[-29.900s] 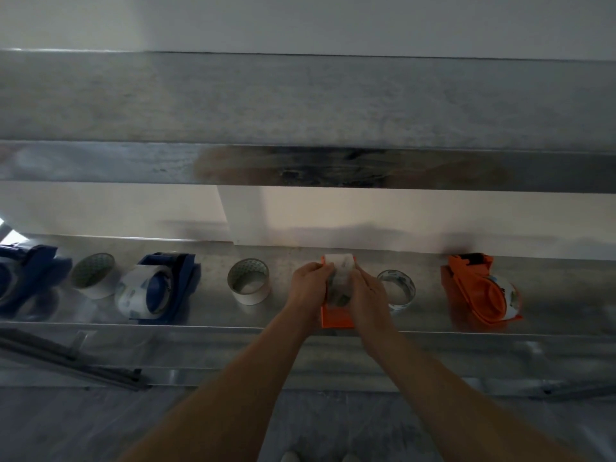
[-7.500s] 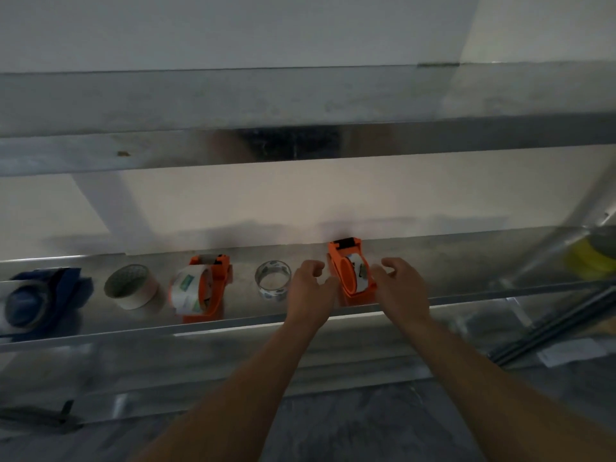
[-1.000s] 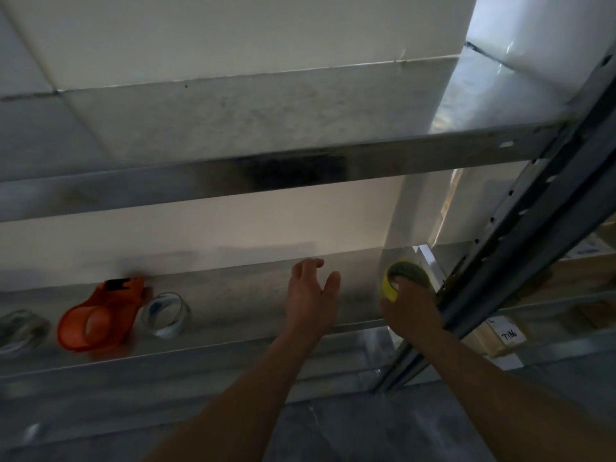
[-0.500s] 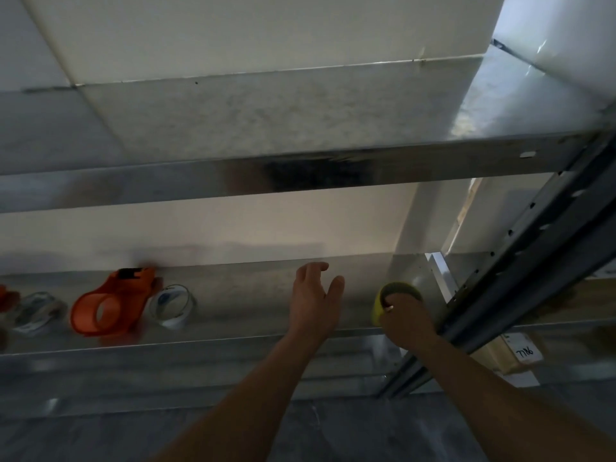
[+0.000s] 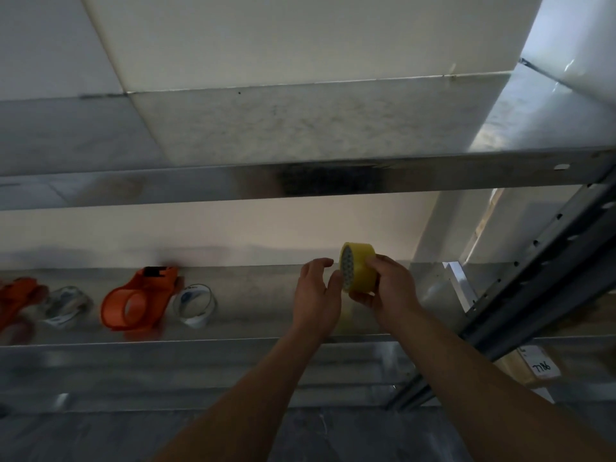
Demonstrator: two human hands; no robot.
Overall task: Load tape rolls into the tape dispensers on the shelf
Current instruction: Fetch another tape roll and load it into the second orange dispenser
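My right hand grips a yellow tape roll, lifted above the metal shelf with its open side turned left. My left hand is open just left of the roll, thumb near its edge. Further left on the shelf lies an orange tape dispenser on its side, with a clear tape roll right beside it. A second orange dispenser and another clear roll sit blurred at the far left.
An upper shelf overhangs the working shelf. A slanted grey metal upright with holes stands at the right. Behind it a cardboard box with a label sits lower down.
My right hand has lifted the yellow roll off the shelf's right end and brought it left and up toward my left hand. My left hand stayed open.
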